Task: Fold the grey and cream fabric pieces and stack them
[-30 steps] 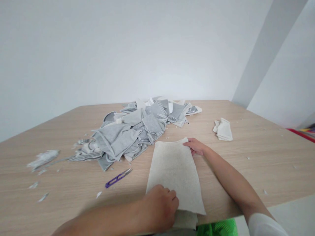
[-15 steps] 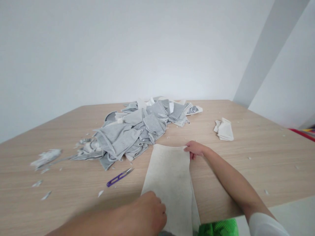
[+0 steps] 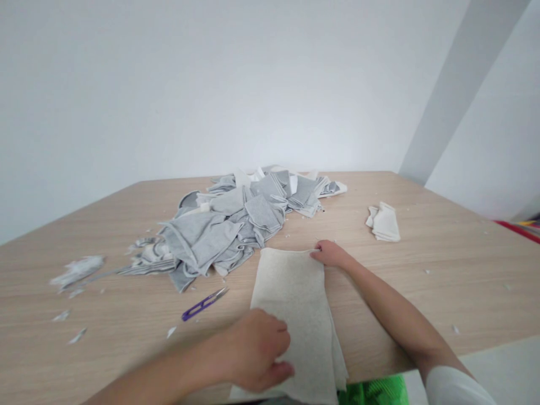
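Observation:
A cream knit fabric piece (image 3: 295,304) lies lengthwise on the table in front of me, its layers slightly offset along the right edge. At its far right corner, my right hand (image 3: 330,254) pinches the edge between thumb and fingers. My left hand (image 3: 259,349) is over the lower left part of the fabric, fingers loosely bent and thumb apart from them, with nothing seen in it. Whether its palm touches the cloth is hidden. Left of the fabric lie purple thread snips (image 3: 205,304).
A heap of grey and white knit pieces (image 3: 223,225) spreads across the table (image 3: 422,275) beyond the fabric. A small cream stack (image 3: 383,222) sits at the right. White scraps (image 3: 80,270) lie at the left. Something bright green (image 3: 375,392) shows at the near edge.
My left hand has shifted slightly away from me and its thumb has spread out. The fabric's near end now shows flatter and wider. My right hand still pinches the far corner.

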Motion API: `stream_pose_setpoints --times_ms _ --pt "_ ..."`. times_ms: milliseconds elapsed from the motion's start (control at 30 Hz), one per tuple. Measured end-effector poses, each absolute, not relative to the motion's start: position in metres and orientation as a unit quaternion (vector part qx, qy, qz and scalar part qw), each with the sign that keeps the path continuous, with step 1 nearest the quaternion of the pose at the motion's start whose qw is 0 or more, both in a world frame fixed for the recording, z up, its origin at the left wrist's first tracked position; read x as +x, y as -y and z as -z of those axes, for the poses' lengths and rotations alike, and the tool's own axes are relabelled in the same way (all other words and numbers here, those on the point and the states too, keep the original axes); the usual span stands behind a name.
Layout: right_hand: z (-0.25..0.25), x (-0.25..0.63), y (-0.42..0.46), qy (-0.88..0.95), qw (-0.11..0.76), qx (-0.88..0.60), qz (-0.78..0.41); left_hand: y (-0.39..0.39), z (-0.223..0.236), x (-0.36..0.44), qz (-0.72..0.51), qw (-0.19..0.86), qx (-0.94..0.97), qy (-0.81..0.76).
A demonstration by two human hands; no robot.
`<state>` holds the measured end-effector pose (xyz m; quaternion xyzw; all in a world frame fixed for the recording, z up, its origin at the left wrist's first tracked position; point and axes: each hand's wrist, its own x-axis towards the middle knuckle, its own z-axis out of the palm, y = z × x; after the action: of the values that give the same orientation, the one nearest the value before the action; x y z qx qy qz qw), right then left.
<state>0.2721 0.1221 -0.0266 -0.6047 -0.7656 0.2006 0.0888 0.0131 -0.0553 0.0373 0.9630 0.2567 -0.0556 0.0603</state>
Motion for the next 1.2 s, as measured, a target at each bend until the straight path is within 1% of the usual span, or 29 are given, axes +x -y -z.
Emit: stream_pose_setpoints --times_ms 167,267,367,500,600,867,1033,1200 --pt "0.03 0.266 -0.121 0.778 0.068 -0.599 -0.177 -0.008 -0.035 0.002 -0.101 -0.004 0.907 -0.41" --pt "0.031 0.263 -0.122 0.782 0.054 -0.595 -0.175 -0.049 -0.024 -0.006 -0.141 -0.034 0.875 -0.461" --pt "0.032 0.265 -0.124 0.79 0.047 -0.583 -0.183 -0.081 -0.012 -0.011 -0.117 -0.033 0.861 -0.494" --pt "0.03 0.271 -0.127 0.802 0.062 -0.561 -0.194 -0.107 -0.002 -0.013 -0.076 0.045 0.857 -0.508" --pt "0.026 0.273 -0.127 0.81 0.095 -0.545 -0.196 -0.121 0.001 -0.009 -0.055 0.095 0.849 -0.517" --pt "0.004 0.276 -0.131 0.819 0.197 -0.498 -0.209 -0.151 -0.013 0.008 0.019 0.164 0.853 -0.495" --pt "-0.017 0.283 -0.147 0.812 0.261 -0.488 -0.184 -0.163 -0.034 0.016 0.025 0.143 0.854 -0.499" --pt "-0.039 0.286 -0.161 0.804 0.308 -0.488 -0.143 -0.171 -0.059 0.026 -0.036 0.061 0.845 -0.531"
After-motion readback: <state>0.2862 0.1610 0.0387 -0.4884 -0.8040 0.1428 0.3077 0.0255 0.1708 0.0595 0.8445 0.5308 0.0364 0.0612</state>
